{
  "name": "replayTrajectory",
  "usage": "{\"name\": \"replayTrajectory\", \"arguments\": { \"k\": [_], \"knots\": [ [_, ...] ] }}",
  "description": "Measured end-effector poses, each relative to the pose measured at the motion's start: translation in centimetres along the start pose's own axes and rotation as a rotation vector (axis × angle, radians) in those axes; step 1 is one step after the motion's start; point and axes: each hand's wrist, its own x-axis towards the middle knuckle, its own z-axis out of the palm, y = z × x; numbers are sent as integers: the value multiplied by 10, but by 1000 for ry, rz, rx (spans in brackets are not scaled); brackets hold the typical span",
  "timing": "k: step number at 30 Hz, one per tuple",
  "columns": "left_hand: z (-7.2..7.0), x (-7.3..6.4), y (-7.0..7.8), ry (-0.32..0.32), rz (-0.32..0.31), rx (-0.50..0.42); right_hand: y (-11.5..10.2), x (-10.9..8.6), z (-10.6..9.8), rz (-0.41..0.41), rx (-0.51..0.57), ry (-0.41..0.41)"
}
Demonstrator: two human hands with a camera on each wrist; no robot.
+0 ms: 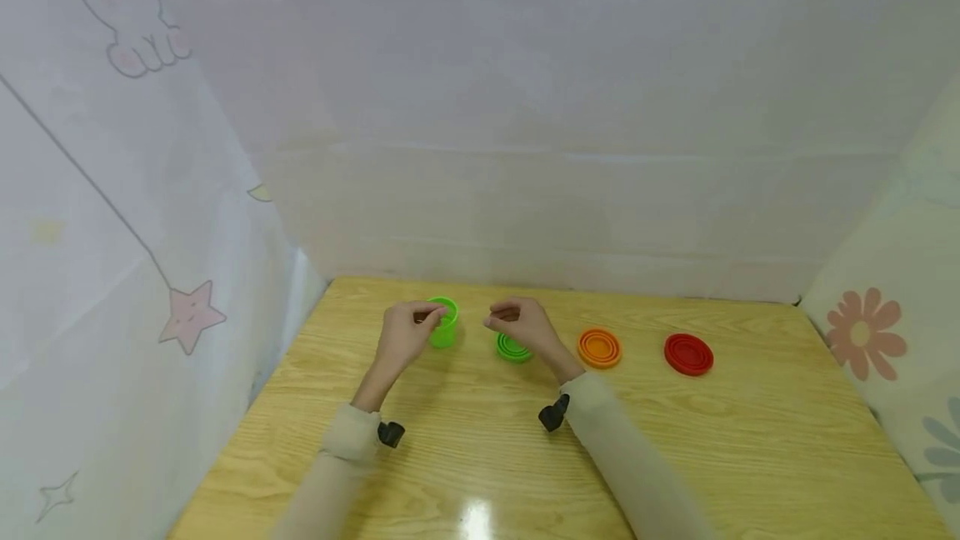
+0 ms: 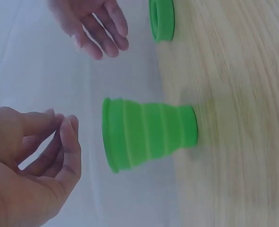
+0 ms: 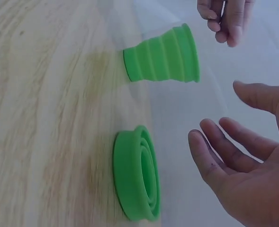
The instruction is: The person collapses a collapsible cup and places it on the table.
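A light green collapsible cup stands upright and extended on the table, its ribbed wall showing in the left wrist view. My left hand hovers just above its rim and apart from it, thumb and fingertips close together with nothing between them. My right hand is held in the air, fingers loosely bent and thumb apart, gripping nothing. Below it, a second green collapsible cup lies flattened into rings; in the right wrist view this flattened cup sits beside the extended one.
An orange flattened cup and a red flattened cup lie further right on the wooden table. Pale cloth walls rise behind the table and at both sides.
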Motion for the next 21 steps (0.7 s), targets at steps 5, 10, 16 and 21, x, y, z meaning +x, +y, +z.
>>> {"name": "replayTrajectory", "arguments": {
  "k": [5, 10, 16, 21],
  "knots": [
    [-13, 2, -13, 68, -11, -10, -2, 13, 15, -22, -16, -65],
    [-21, 5, -28, 39, -75, -13, -6, 24, 24, -16, -3, -107],
    [-31, 4, -47, -126, -137, 21, -6, 34, 42, 16, 12, -179],
    [-27, 6, -59, -266, -125, -55, -1, 38, 51, 30, 38, -203]
  ]
}}
